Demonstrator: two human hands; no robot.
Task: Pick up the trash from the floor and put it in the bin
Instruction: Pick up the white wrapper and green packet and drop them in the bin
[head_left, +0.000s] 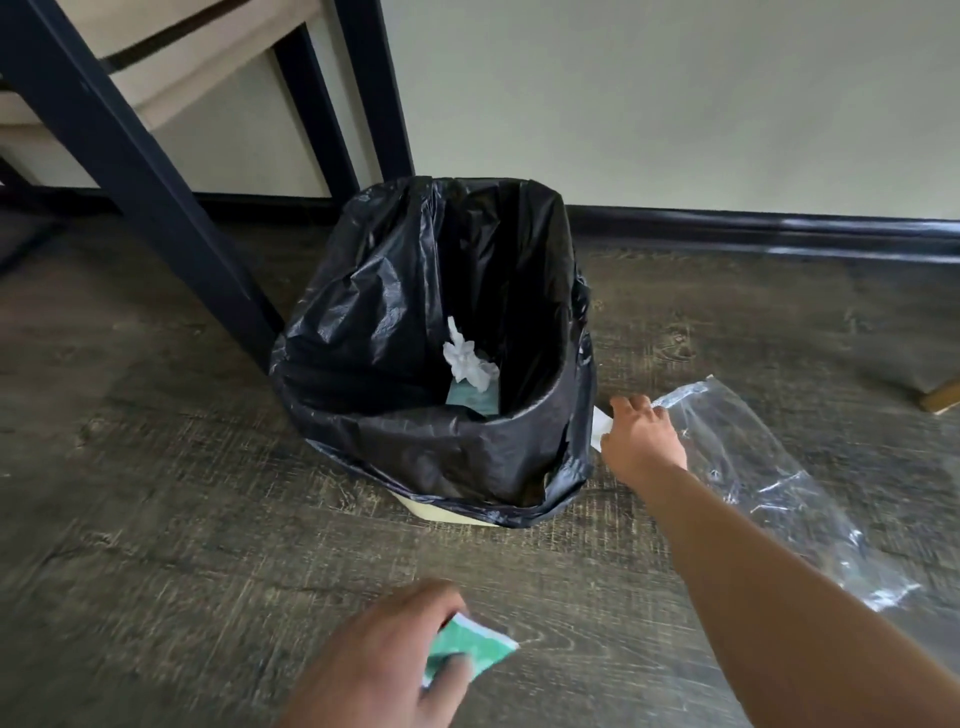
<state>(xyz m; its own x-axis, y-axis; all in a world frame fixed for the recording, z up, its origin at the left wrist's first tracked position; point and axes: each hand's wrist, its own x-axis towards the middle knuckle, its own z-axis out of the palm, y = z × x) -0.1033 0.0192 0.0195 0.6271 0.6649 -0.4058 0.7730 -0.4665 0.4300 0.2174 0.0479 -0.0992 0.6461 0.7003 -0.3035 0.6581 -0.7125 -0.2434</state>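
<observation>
Two bare hands work over a dark, wood-grain plank floor (156, 519). Near the bottom edge, the left hand (379, 670) pinches a small green-and-white paper wrapper (470, 644) between thumb and fingers; hand and wrapper are blurred, so the print on the wrapper cannot be read.

On an outstretched arm, the right hand (644, 436) reaches to the floor just right of the bin, its fingers curled down onto a small white slip of paper (601, 427) and the near corner of a large clear plastic bag (769, 478). Whether those fingers have closed on either piece cannot be told. From the hand, the clear bag lies flat and crumpled, stretching away toward the lower right.

Between the two hands stands a cream plastic waste bin (452, 512), lined with a glossy black plastic bag (374, 322) that drapes over its rim and most of its outside. Deep inside the liner rest a crumpled white tissue (465, 361) and, just beneath it, a pale green packet (475, 400).

Dark blue furniture legs (130, 156) rise behind and left of the bin, touching the liner's left side. Along the base of the pale wall (675, 104) runs a black skirting board (779, 228).
</observation>
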